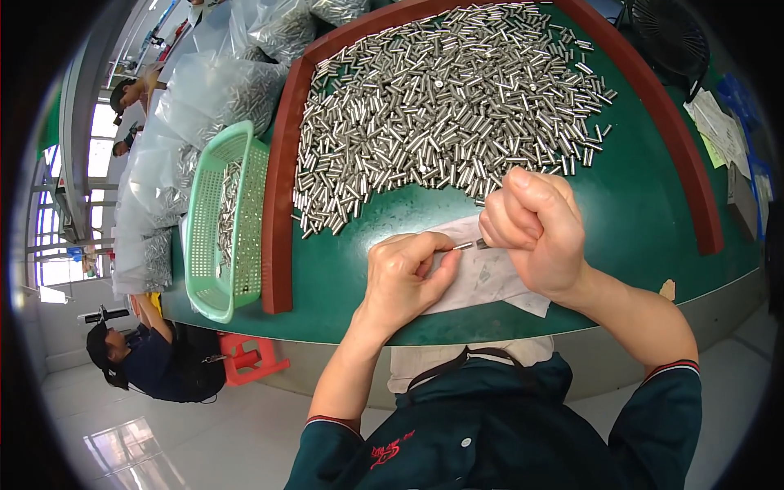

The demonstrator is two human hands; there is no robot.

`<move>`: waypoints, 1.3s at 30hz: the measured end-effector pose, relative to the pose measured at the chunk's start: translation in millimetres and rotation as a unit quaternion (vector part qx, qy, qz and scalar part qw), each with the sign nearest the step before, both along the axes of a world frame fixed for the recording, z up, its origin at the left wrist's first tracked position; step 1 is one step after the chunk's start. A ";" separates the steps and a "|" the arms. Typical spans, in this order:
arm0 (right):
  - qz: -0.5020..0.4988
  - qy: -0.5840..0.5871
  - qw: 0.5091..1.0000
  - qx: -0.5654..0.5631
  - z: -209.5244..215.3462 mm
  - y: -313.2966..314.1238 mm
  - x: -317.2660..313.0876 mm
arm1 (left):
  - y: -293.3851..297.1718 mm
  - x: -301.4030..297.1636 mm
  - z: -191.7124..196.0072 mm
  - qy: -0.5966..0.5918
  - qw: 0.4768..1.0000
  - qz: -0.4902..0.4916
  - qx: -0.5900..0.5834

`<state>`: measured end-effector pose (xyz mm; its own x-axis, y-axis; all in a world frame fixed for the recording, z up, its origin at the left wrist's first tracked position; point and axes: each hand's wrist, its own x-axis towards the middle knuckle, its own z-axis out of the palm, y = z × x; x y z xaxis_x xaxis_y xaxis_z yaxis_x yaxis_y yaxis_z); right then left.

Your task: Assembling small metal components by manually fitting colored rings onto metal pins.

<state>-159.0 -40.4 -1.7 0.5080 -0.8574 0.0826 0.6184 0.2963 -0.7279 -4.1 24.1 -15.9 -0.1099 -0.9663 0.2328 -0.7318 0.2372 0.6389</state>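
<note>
My left hand pinches a short, shiny metal pin between thumb and forefinger. Close beside it, my right hand is curled into a fist. A small dark grey tip pokes out below the right fingers, facing the pin's end. The rest of what that fist holds is hidden, and I cannot tell whether tip and pin touch. Under both hands lies a pale sheet with faint markings. Beyond them spreads a large heap of similar metal pins on the green tabletop.
A dark red rail borders the heap. Left of it stands a green perforated basket holding some pins. Clear plastic bags of metal parts line the left. A black fan stands far right. Another person sits near a red stool.
</note>
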 end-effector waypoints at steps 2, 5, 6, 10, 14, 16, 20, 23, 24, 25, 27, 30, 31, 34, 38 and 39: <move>-0.002 0.017 1.000 0.002 -0.6 0.3 0.8 | -0.3 -4.0 5.5 -0.001 0.999 0.019 0.030; -0.001 0.023 1.000 -0.002 0.9 0.5 0.4 | -3.4 -6.6 0.2 -0.012 1.000 -0.008 -0.023; -0.002 0.022 1.000 -0.001 0.1 0.0 0.7 | -3.4 -6.8 -0.8 -0.013 1.000 -0.009 -0.022; -0.004 0.014 1.000 0.012 -0.2 0.0 0.9 | -4.2 -8.0 -1.5 -0.004 1.000 -0.002 -0.021; 0.000 0.010 1.000 0.012 -0.9 0.2 1.5 | -4.1 -8.0 -1.0 -0.004 1.000 0.004 -0.019; -0.001 0.012 1.000 0.012 0.0 0.6 1.9 | -4.3 -8.1 -1.2 -0.002 1.000 0.004 -0.019; -0.003 0.011 1.000 0.015 1.4 0.1 2.0 | -4.4 -7.9 -1.1 0.002 1.000 0.004 -0.017; -0.002 0.010 1.000 0.013 0.2 0.1 2.5 | -4.0 -7.5 -1.7 0.002 1.000 0.003 -0.016; -0.002 0.010 1.000 0.014 -0.4 0.1 2.6 | -3.9 -7.4 -1.6 0.002 1.000 0.004 -0.015; 0.000 0.012 1.000 0.011 -1.3 0.1 2.7 | -3.7 -7.3 -1.5 0.004 1.000 0.005 -0.011; 0.001 0.015 1.000 0.010 -1.6 0.6 2.8 | -4.0 -7.6 -1.3 0.008 1.000 0.006 -0.006; -0.009 0.031 0.999 -0.009 -1.4 4.3 4.0 | -4.5 -7.6 -0.7 0.025 1.000 0.004 0.004; -0.009 0.019 1.000 -0.006 -2.6 5.7 5.9 | -4.0 -6.5 -0.4 0.023 1.000 0.003 0.010; -0.018 0.025 1.000 -0.006 -0.6 8.1 8.3 | -4.4 -6.8 -0.2 0.028 1.000 0.000 0.014; -0.019 0.038 0.999 -0.012 0.7 4.0 4.0 | -4.8 -6.8 -4.2 0.034 0.999 0.002 0.004; -0.025 0.038 0.999 -0.012 3.6 3.5 1.9 | -3.6 -6.9 -4.2 0.034 0.999 0.003 0.005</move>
<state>-157.1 -36.9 2.0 0.4700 -0.8802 0.0655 0.5748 0.2489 -0.7796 -11.0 20.5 -20.0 -0.0873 -0.9691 0.2308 -0.6878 0.2263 0.6897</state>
